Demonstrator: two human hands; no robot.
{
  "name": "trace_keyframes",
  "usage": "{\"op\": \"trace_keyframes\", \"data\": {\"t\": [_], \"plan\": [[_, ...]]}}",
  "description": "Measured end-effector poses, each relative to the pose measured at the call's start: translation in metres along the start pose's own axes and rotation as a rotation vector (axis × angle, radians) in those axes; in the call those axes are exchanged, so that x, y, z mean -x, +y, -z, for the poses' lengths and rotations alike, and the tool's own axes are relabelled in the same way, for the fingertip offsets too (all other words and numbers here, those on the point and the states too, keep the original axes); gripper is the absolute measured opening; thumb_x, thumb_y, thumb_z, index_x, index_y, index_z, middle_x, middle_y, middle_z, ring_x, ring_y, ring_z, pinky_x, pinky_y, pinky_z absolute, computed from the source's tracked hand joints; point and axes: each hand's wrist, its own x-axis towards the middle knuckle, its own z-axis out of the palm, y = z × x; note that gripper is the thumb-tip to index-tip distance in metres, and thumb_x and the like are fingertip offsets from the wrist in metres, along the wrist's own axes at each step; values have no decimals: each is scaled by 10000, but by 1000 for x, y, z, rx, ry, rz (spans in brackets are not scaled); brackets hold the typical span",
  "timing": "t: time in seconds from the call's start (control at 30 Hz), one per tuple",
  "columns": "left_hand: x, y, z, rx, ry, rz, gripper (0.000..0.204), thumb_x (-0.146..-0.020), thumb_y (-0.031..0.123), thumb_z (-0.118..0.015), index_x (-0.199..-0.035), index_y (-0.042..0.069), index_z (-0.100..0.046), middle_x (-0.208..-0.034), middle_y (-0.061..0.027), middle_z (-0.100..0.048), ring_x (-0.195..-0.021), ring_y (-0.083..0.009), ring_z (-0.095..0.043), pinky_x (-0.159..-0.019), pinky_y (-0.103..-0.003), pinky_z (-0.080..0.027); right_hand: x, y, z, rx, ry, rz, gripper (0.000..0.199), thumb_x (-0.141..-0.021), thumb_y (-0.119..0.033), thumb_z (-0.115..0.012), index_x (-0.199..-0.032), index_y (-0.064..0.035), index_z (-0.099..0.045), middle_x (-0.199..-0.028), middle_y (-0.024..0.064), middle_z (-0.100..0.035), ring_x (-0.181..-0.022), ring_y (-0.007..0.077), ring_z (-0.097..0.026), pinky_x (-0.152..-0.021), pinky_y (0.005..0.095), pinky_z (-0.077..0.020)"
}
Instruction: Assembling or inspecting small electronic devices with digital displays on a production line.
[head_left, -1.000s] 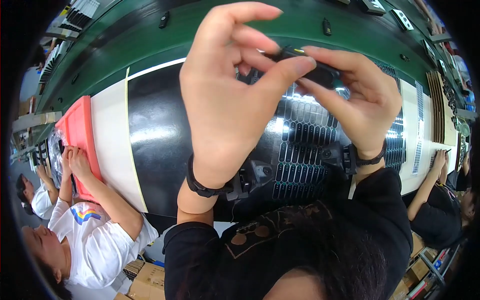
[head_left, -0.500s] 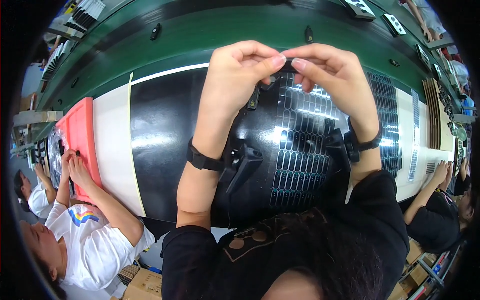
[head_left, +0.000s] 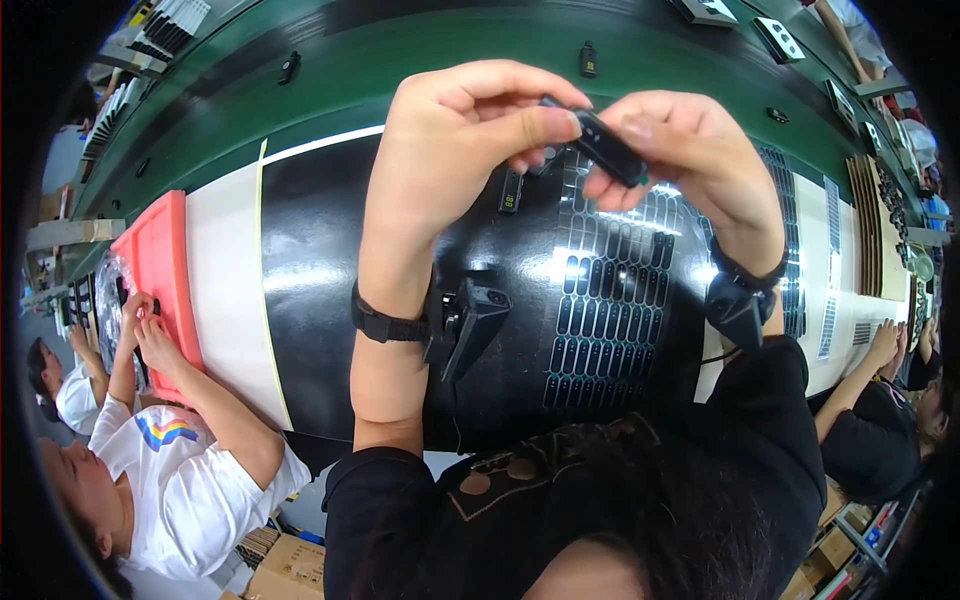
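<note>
A small, elongated black device (head_left: 607, 150) with rounded ends is held up over the far edge of the black mat, tilted down to the right. My left hand (head_left: 470, 125) pinches its upper left end between thumb and fingers. At the lower right end my right hand (head_left: 700, 150) has its thumb on the edge and fingers underneath. A bit of teal shows at that end. Below my hands lies a clear sheet of oval black stickers (head_left: 605, 330) with teal edges. Another black device (head_left: 511, 190) with a lit display rests on the mat near my left hand.
Beyond the mat runs a green conveyor belt (head_left: 440, 50) carrying spaced black devices, one of them ahead (head_left: 588, 60). A red tray (head_left: 160, 270) stands at left beside a co-worker in a white shirt (head_left: 200, 480). Brown cardboard dividers (head_left: 870, 230) stand at right.
The device in my hands has turned so that its long face shows. My right hand has shifted right and slightly down, my left hand left. Devices on the belt have moved left.
</note>
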Motion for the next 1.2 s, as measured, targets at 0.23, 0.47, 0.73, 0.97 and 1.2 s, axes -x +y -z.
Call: {"op": "trace_keyframes", "data": {"t": [0.23,0.47,0.73,0.97,1.2], "plan": [[7,20,-2,-75,-109,54,112,-678,-5,-611,-789,-2,-626,-632,-40,-597,-490,-43,-487,-439,-136,-375,-3,5,-1,-108,-233,-52,123,-761,-54,-504,-768,68,-520,-663,182,-584,-559,206,-604,-521,253,-510],[7,21,-5,-111,-113,99,107,-683,5,-610,-789,5,-628,-621,-37,-593,-488,-33,-485,-425,-134,-371,2,3,-5,-40,-158,-97,99,-757,-42,-510,-747,57,-520,-669,169,-587,-577,192,-605,-517,250,-510],[1,-18,9,-742,244,-65,153,-742,114,-581,-839,0,-610,-585,-38,-545,-520,-81,-498,-467,-192,-392,-66,40,23,321,26,53,289,-827,-280,-483,-851,-3,-561,-703,67,-599,-526,106,-537,-518,191,-448],[7,-5,9,-962,302,-29,209,-734,178,-598,-856,8,-592,-583,-64,-539,-531,-107,-493,-505,-234,-403,-160,52,52,1386,356,-215,549,-782,-511,-436,-773,17,-586,-640,94,-569,-489,219,-522,-513,308,-437],[7,-21,-20,-976,94,-62,213,-717,167,-605,-834,-9,-577,-594,-101,-541,-512,-152,-504,-502,-243,-405,-172,75,38,1522,86,-215,411,-809,-413,-451,-804,-21,-572,-655,89,-558,-489,195,-517,-461,263,-412]]}}
